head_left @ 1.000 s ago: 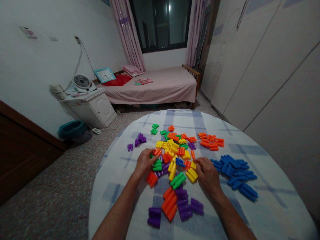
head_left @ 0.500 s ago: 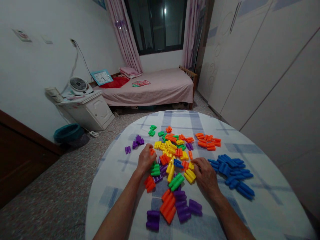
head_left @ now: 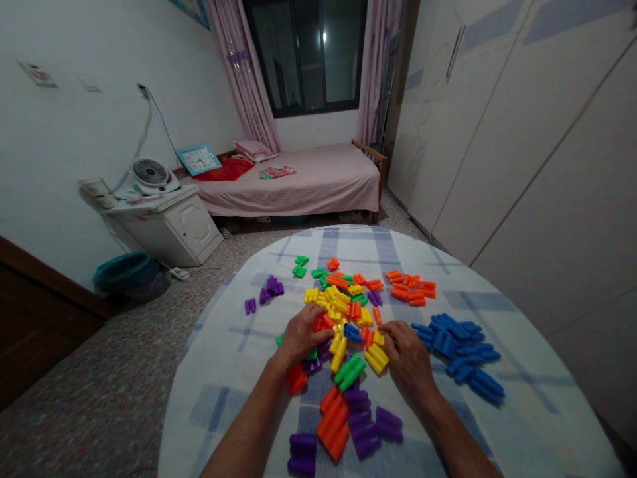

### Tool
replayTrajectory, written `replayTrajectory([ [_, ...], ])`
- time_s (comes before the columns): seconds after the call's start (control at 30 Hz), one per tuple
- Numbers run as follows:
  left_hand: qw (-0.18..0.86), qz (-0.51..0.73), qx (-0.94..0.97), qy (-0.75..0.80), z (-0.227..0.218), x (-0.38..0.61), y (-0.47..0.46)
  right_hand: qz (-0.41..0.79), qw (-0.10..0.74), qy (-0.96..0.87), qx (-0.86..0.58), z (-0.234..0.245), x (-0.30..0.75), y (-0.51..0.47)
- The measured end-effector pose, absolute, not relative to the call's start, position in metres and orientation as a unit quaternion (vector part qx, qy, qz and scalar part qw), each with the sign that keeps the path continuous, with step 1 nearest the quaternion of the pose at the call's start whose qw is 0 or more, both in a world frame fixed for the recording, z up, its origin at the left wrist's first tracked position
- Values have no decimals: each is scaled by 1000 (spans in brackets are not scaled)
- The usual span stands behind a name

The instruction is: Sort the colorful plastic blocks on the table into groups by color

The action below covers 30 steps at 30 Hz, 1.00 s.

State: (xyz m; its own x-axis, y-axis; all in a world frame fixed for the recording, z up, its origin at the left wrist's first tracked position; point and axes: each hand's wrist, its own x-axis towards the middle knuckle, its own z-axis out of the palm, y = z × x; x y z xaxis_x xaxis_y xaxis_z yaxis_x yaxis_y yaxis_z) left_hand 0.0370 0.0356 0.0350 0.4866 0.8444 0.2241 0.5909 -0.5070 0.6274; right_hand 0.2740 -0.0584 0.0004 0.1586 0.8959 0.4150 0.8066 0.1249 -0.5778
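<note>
Colourful plastic toy building blocks shaped like joined tubes lie in a loose heap on the round table. My left hand (head_left: 298,338) is at the heap's left side, its thumb and fingers closed around an orange block (head_left: 322,322). Beneath that hand, green and purple blocks are partly covered. My right hand (head_left: 405,348) rests at the heap's right side, fingers bent together, the tips on a small yellow block (head_left: 379,338). Just below those fingertips sits a larger yellow block (head_left: 377,358). A blue block (head_left: 353,332) and a green block (head_left: 350,372) lie between the hands.
Blue blocks (head_left: 465,345) are grouped at the right, orange ones (head_left: 411,287) at the back right, and purple ones (head_left: 272,287) at the left. Several purple and orange blocks (head_left: 333,425) lie nearest me. A checked cloth (head_left: 209,405) covers the table. Beyond stands a bed (head_left: 298,189).
My left hand has moved right and slightly nearer, from the heap's left edge onto the orange blocks. My right hand has stayed by the yellow blocks. The view has shifted slightly.
</note>
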Motion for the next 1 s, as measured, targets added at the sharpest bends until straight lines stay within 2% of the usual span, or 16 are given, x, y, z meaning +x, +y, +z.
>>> replayTrajectory([
  [0.13, 230, 296, 809, 452, 34, 39, 32, 67, 379, -641, -665, 2, 272, -59],
  [0.37, 346, 404, 660, 530, 47, 33, 39, 55, 398, -634, -661, 6, 270, -62],
  [0.53, 257, 428, 648, 575, 48, 24, 46, 26, 430, -649, -627, 13, 265, -67],
  [0.7, 186, 394, 658, 614, 40, 12, 54, 47, 412, -699, -583, 23, 251, -74],
  [0.9, 327, 394, 636, 577, 23, 34, 51, 27, 392, -711, -583, 18, 245, -72],
  [1.0, 360, 411, 635, 546, 21, 45, 50, 12, 373, -715, -591, 17, 244, -70],
])
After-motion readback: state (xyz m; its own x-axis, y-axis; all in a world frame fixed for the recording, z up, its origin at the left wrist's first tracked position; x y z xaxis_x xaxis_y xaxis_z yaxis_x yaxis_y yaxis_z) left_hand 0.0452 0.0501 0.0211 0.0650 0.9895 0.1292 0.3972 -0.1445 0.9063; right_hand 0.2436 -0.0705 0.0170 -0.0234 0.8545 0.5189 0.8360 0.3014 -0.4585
